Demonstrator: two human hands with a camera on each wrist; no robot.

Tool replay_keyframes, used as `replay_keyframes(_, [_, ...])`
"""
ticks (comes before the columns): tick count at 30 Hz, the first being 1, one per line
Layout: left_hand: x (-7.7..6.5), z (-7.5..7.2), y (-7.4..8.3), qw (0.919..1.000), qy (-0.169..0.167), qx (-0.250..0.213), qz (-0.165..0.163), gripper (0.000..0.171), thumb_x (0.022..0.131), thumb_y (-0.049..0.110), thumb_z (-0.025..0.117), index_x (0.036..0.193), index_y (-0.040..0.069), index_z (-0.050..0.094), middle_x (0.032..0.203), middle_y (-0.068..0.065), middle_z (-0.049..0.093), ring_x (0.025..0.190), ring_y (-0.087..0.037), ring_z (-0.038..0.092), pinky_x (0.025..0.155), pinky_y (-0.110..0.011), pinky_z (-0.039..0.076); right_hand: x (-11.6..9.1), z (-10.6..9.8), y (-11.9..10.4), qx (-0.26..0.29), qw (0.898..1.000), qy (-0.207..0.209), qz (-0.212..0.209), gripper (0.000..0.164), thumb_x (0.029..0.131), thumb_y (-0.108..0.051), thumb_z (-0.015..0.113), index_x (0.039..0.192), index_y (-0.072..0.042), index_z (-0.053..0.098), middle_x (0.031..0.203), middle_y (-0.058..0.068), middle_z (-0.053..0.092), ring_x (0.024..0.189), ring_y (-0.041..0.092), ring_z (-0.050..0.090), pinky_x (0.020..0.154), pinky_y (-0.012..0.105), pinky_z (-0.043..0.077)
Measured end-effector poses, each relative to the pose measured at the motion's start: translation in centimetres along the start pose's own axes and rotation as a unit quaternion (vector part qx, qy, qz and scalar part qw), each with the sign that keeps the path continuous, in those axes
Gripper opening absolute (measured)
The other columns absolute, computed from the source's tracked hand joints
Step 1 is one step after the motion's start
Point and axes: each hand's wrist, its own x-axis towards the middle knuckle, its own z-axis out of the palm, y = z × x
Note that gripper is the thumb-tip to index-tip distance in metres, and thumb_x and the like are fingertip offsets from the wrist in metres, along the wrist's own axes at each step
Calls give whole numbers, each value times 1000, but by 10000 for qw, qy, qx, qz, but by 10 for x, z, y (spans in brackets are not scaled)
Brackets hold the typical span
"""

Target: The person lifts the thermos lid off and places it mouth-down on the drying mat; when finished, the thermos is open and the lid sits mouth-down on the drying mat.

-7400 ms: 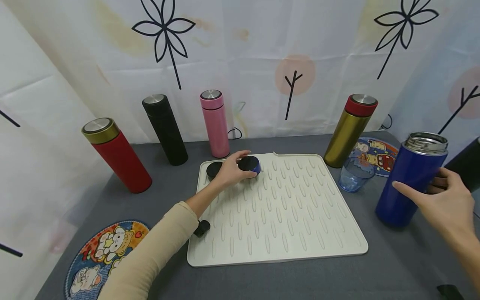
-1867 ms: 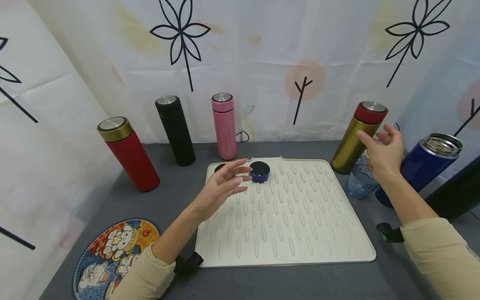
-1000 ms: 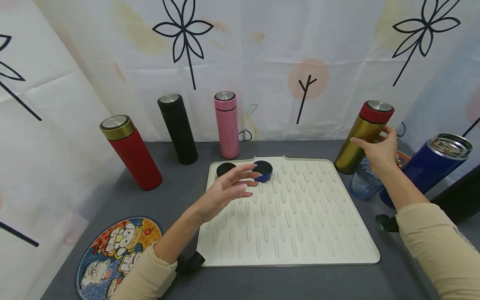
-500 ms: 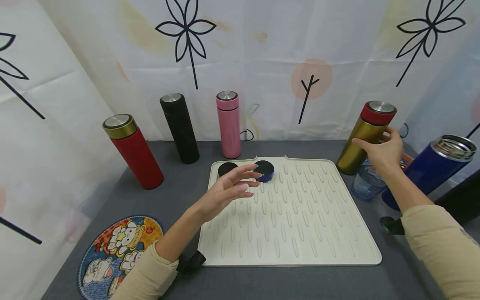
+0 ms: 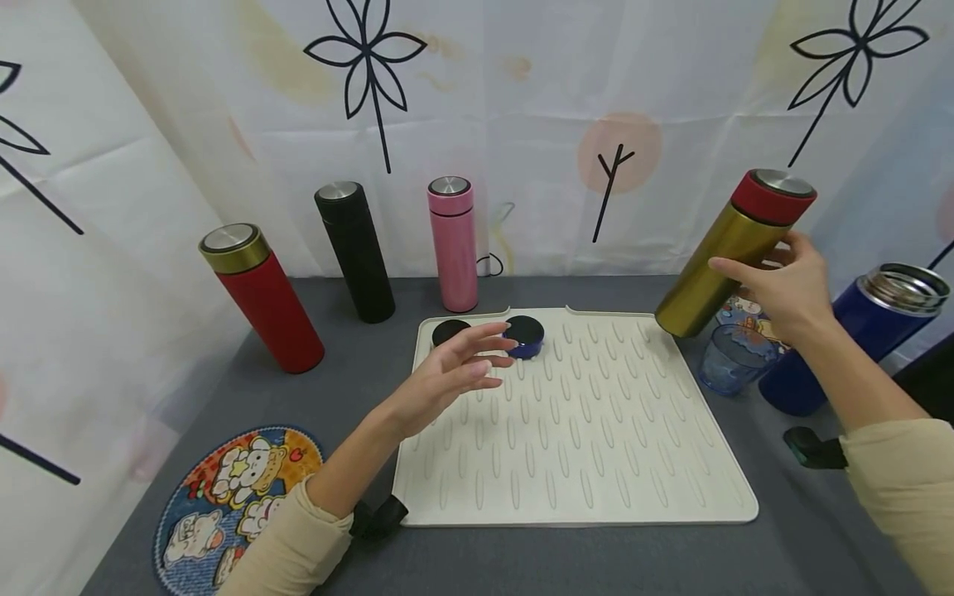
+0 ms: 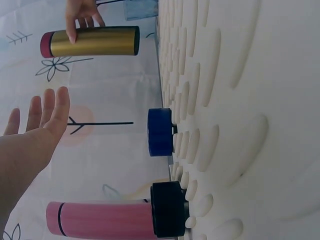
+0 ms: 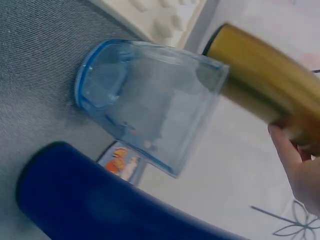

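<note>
My right hand (image 5: pixel 793 285) grips a gold thermos (image 5: pixel 715 261) with a red lid and holds it tilted, raised off the table; the left wrist view shows its base apart from the surface. My left hand (image 5: pixel 450 377) hovers over the white ridged mat (image 5: pixel 596 447) with fingers extended, holding nothing. Near its fingertips a blue-sided lid (image 5: pixel 525 337) and a black lid (image 5: pixel 450 331) lie on the mat, the black one partly hidden by the hand in the head view. Beside my right wrist stand a clear blue cup (image 5: pixel 734 360) and an uncapped blue thermos (image 5: pixel 857 348).
A red thermos (image 5: pixel 272 306), a black thermos (image 5: pixel 358 257) and a pink thermos (image 5: pixel 453 248) stand along the back left. A round cartoon placemat (image 5: pixel 224 505) lies at front left, another (image 5: pixel 749 313) behind the cup. A dark cylinder (image 5: pixel 932 381) is at the right edge.
Earlier, my left hand was at the blue lid and my right at the blue thermos. Since then my right hand has taken the gold thermos and lifted it; the left now hovers, empty.
</note>
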Motion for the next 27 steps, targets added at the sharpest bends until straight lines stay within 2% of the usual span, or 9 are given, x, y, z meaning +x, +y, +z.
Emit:
replay_keyframes(6, [0, 0, 0, 10000, 3, -16, 18, 70, 94, 34, 61, 148, 1, 31, 143, -24, 39, 128, -39, 43, 101, -49, 42, -8, -6, -10, -317, 9946, -960, -238, 68, 88, -25, 72, 145, -22, 35, 118, -9, 47, 97, 1, 51, 66, 17, 53])
replay_keyframes(10, [0, 0, 0, 10000, -1, -29, 25, 69, 95, 33, 61, 148, 0, 30, 143, -24, 39, 128, -39, 43, 101, -49, 41, -15, -9, -12, -818, 9826, -1595, -484, 70, 90, -25, 71, 147, -15, 31, 123, -3, 47, 98, -1, 51, 68, 19, 53])
replay_keyframes(13, [0, 0, 0, 10000, -5, -47, 14, 72, 94, 35, 62, 148, -1, 30, 143, -26, 38, 128, -38, 43, 101, -49, 42, -20, -8, -13, -996, 9741, -1916, -665, 68, 89, -20, 71, 144, -10, 33, 116, -6, 55, 91, 2, 55, 59, 26, 51])
replay_keyframes(15, [0, 1, 1, 10000, -13, -60, 38, 76, 92, 39, 64, 148, 0, 30, 143, -26, 38, 128, -38, 44, 101, -48, 42, -23, -5, -13, -1017, 9697, -2083, -773, 68, 87, -15, 73, 143, -8, 35, 114, -5, 57, 92, 4, 57, 60, 26, 51])
replay_keyframes(17, [1, 3, 1, 10000, -32, -63, 70, 80, 90, 43, 66, 148, 0, 31, 143, -26, 38, 128, -39, 43, 101, -47, 42, -28, -2, -13, -1022, 9654, -2253, -825, 73, 86, -13, 74, 146, -7, 33, 120, 0, 56, 96, 8, 56, 63, 23, 50])
replay_keyframes(20, [3, 5, 3, 9999, -42, -53, 98, 79, 89, 41, 68, 147, 2, 33, 142, -24, 40, 128, -42, 42, 101, -46, 43, -35, 2, -15, -1080, 9567, -2533, -939, 82, 85, -11, 75, 151, -6, 27, 133, 12, 48, 113, 19, 53, 79, 19, 49])
replay_keyframes(23, [4, 7, 3, 10000, -8, 30, 32, 75, 89, 36, 70, 147, 4, 35, 142, -21, 42, 129, -39, 43, 101, -46, 43, -44, 8, -18, -1194, 9478, -2745, -1096, 81, 83, -12, 77, 150, -6, 30, 134, 17, 49, 115, 30, 53, 83, 31, 52])
replay_keyframes(27, [7, 12, 4, 9998, 17, 194, 11, 74, 88, 36, 72, 147, 8, 38, 141, -16, 44, 129, -31, 46, 100, -46, 43, -56, 17, -24, -1327, 9373, -2926, -1351, 75, 80, -17, 80, 143, -5, 41, 125, 14, 58, 109, 29, 58, 84, 47, 52])
